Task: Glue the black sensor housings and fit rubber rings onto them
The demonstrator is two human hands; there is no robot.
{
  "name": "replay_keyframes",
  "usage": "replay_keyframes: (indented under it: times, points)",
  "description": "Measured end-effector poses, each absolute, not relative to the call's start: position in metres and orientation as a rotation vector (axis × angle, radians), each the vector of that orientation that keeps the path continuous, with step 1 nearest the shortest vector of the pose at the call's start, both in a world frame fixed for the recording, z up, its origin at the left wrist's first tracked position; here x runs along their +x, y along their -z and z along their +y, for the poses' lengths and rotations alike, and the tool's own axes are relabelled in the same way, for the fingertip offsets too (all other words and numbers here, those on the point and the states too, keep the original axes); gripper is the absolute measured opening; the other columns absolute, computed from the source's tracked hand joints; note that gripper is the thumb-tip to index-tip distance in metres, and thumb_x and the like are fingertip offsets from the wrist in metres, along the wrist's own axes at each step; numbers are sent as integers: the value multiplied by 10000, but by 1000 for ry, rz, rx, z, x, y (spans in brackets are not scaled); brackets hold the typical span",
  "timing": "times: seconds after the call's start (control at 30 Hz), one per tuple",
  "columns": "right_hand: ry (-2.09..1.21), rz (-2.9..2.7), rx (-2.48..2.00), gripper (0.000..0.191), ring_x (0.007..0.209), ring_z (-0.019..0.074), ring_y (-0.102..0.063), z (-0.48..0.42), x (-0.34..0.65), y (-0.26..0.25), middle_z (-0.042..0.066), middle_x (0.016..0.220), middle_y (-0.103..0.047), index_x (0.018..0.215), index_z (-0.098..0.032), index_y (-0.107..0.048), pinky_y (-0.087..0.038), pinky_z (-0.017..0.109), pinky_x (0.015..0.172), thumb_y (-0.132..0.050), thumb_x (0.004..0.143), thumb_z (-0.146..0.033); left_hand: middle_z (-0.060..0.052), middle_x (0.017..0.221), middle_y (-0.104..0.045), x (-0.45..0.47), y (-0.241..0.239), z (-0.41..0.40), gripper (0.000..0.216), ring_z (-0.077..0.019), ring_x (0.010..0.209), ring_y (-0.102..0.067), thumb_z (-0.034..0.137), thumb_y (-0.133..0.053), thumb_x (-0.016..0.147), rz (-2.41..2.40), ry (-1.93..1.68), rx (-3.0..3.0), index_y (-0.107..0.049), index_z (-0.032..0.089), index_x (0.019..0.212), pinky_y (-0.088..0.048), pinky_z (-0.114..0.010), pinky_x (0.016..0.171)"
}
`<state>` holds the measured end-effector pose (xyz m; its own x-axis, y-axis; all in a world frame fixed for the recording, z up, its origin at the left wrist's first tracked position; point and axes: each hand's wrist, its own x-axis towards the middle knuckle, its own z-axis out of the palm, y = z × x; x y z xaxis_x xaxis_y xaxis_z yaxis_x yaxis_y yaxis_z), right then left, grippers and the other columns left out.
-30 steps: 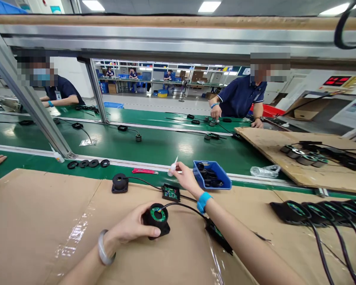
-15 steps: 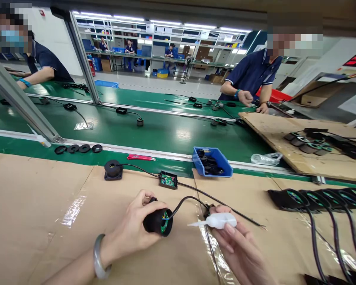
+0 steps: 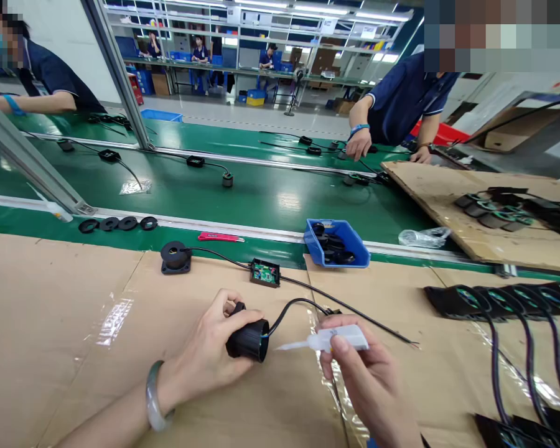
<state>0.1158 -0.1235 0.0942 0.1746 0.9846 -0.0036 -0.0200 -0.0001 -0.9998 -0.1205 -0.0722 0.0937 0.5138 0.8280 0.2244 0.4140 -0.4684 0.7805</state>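
My left hand [image 3: 219, 339] is closed around a black cylindrical housing [image 3: 248, 339], whose open end faces right. Out of that end a black cable [image 3: 292, 303] arches to a small black part [image 3: 335, 312] behind my right hand, mostly hidden. In my right hand [image 3: 361, 367] is a small white squeeze bottle [image 3: 338, 339] with a long thin nozzle, held level. The nozzle tip points left, just short of the housing's rim and apart from it. The inside of the housing is barely visible from here.
Beyond my hands lie a black round part on a square base [image 3: 175, 257], a boxed green circuit board [image 3: 265, 272], a red utility knife [image 3: 221, 237] and a blue bin [image 3: 337, 244]. Black rings [image 3: 128, 223] sit left. Cabled housings [image 3: 499, 302] line the right. Two co-workers lean over the far bench.
The bottle has moved left, bringing its nozzle close to the housing. The housing has turned, so its inner green board no longer shows. The right co-worker's hand has shifted left.
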Motion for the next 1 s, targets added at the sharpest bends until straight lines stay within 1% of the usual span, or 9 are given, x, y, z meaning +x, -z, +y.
replay_keyframes:
  times: [0.07, 0.1, 0.23, 0.37, 0.53, 0.7, 0.87, 1.0]
  points:
    - [-1040, -1203, -1332, 221, 508, 116, -576, -125, 115, -96, -19, 602, -591, 958, -216, -637, -483, 199, 499, -656, 918, -433, -93, 1134, -478, -121, -94, -73, 494, -218, 983, -589, 67, -695, 732, 1010, -786, 2089, -654, 229, 1196, -546, -375, 897]
    - [-991, -1274, -1348, 194, 516, 116, -584, -125, 114, -98, -23, 608, -595, 967, -223, -634, -485, 194, 501, -648, 926, -411, -95, 1140, -472, -121, -93, -74, 489, -216, 974, -588, 72, -696, 737, 1007, -780, 2092, -654, 226, 1199, -546, -375, 891]
    - [-673, -1581, -1339, 79, 547, 102, -600, -124, 105, -111, -21, 730, -643, 976, -256, -629, -463, 183, 485, -623, 944, -328, -95, 1145, -462, -122, -91, -74, 514, -217, 983, -580, 53, -693, 731, 995, -758, 2099, -647, 227, 1213, -544, -366, 885]
    - [-461, -1770, -1302, 54, 621, 101, -616, -121, 99, -123, -18, 776, -629, 959, -245, -619, -453, 183, 509, -617, 951, -299, -95, 1155, -453, -122, -89, -74, 537, -224, 1020, -566, 38, -690, 727, 981, -776, 2125, -637, 232, 1224, -539, -357, 888]
    - [-408, -1839, -1264, 62, 662, 92, -602, -120, 96, -126, -15, 797, -623, 966, -224, -601, -477, 174, 584, -594, 970, -286, -96, 1168, -442, -123, -87, -75, 564, -225, 1009, -561, 22, -681, 721, 977, -770, 2147, -625, 241, 1238, -538, -375, 883]
    - [-389, -1889, -1216, 38, 722, 98, -616, -118, 94, -126, -1, 833, -633, 993, -214, -586, -487, 177, 634, -582, 973, -245, -92, 1169, -433, -123, -88, -74, 591, -229, 1047, -555, -7, -665, 712, 964, -768, 2160, -615, 248, 1243, -535, -367, 897]
    - [-361, -1914, -1204, 59, 756, 105, -619, -118, 91, -127, 12, 861, -636, 1031, -206, -576, -496, 181, 666, -573, 979, -235, -91, 1166, -436, -123, -88, -74, 604, -229, 1061, -550, -18, -668, 710, 953, -776, 2169, -611, 246, 1250, -535, -361, 904]
    - [-379, -1929, -1203, 59, 754, 109, -615, -121, 93, -129, 10, 857, -633, 1034, -210, -573, -496, 188, 662, -565, 980, -233, -94, 1183, -434, -123, -86, -74, 601, -226, 1051, -559, -6, -677, 723, 957, -767, 2157, -604, 251, 1262, -536, -378, 914]
